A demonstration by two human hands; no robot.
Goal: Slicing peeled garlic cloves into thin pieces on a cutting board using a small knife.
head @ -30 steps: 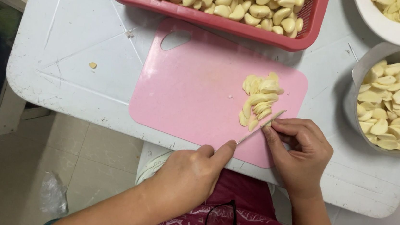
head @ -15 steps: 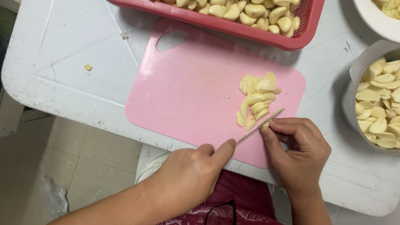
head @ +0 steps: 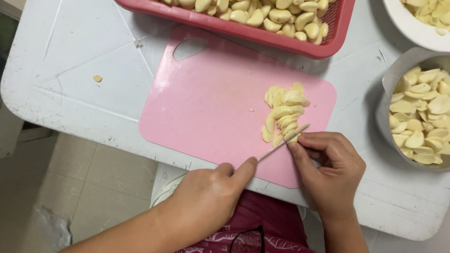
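Observation:
A pink cutting board (head: 210, 103) lies on a white table (head: 68, 58). A row of sliced garlic (head: 283, 112) sits on its right half. My left hand (head: 211, 196) grips a thin knife (head: 283, 141), index finger stretched along its back, blade edge-on against the near end of the slices. My right hand (head: 327, 170) pinches a garlic piece right at the blade; the piece itself is mostly hidden by my fingers.
A red basket (head: 228, 23) of whole peeled garlic cloves stands behind the board. A metal bowl (head: 386, 111) of garlic slices is at right, a white bowl (head: 407, 28) of more garlic behind it. Folded glasses (head: 246, 250) hang on my shirt. A garlic scrap (head: 97, 78) lies at left.
The view has shifted slightly; both hands stay at the near end of the slice row, with the knife still working against the held piece.

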